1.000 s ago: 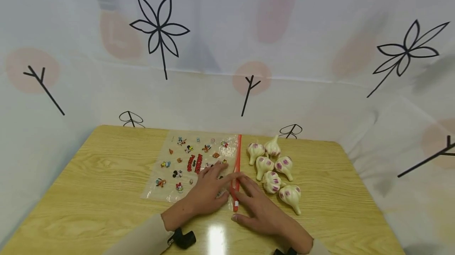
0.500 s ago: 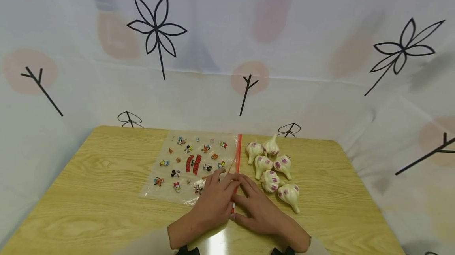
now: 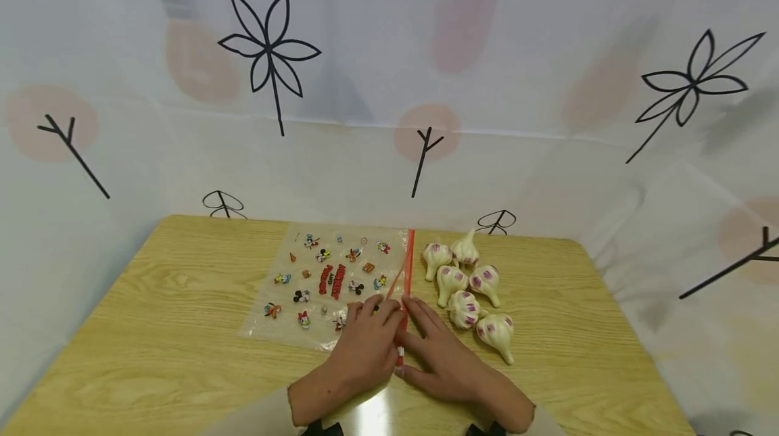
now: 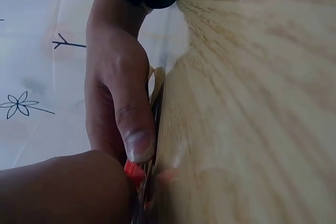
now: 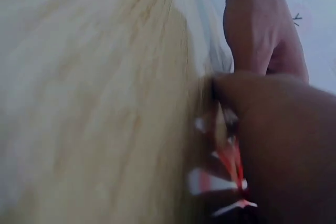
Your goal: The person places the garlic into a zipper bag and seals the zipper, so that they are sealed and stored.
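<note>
A clear zip bag (image 3: 341, 267) printed with small cartoon figures lies flat, its red-edged mouth (image 3: 410, 247) facing right. My left hand (image 3: 365, 341) lies over the near end of that mouth, fingers bent, pinching the upper red edge, which stands a little apart from the lower one. Its fingertips are partly hidden. Beside it, my right hand (image 3: 441, 358) rests on the lower edge with fingers extended. In the left wrist view, the right thumb (image 4: 139, 142) is close to the red strip (image 4: 135, 174). The right wrist view is blurred, showing parted red edges (image 5: 231, 158).
Several garlic bulbs (image 3: 465, 307) with purple patches lie in a cluster just right of the bag. The wood-patterned table (image 3: 152, 314) ends at a white printed cloth (image 3: 341, 165) behind. Dark wrist mounts show at the lower frame edge.
My left hand has moved nearer and a little right along the bag's mouth, close against the right hand. The upper red edge now stands apart from the lower. The right hand barely moved.
</note>
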Motion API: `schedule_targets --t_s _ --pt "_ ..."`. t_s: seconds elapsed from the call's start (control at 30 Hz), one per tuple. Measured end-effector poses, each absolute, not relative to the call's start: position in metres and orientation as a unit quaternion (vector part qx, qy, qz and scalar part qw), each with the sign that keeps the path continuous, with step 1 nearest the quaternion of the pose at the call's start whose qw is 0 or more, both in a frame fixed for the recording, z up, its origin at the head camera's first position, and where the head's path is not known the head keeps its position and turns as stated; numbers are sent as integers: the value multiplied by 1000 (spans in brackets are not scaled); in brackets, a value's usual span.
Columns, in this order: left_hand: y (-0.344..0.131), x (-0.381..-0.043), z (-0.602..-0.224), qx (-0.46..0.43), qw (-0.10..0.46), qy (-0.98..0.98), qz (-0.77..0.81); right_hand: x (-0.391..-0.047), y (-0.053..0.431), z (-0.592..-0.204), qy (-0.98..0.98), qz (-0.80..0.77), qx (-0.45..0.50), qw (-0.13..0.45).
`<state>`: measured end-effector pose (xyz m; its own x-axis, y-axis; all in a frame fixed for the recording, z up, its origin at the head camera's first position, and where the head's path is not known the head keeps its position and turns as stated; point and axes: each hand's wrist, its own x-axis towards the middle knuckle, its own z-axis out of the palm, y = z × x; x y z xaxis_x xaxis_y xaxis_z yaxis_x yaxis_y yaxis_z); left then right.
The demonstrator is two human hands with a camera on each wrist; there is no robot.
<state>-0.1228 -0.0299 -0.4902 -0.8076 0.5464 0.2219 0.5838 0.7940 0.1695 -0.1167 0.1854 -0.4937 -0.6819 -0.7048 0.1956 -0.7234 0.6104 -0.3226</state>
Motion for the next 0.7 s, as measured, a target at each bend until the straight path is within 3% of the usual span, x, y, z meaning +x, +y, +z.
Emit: schedule_targets --t_s 0.2,0.37,0.7 --pt "-28 -121 -487 -273 84 -954 -94 -112 190 -480 -897 201 393 -31" --pt "-24 -119 -484 -239 122 -960 -77 -110 191 -475 -904 182 384 -55" --pt "-18 -121 -480 -213 176 -960 -53 -109 189 -479 -901 188 388 -50"
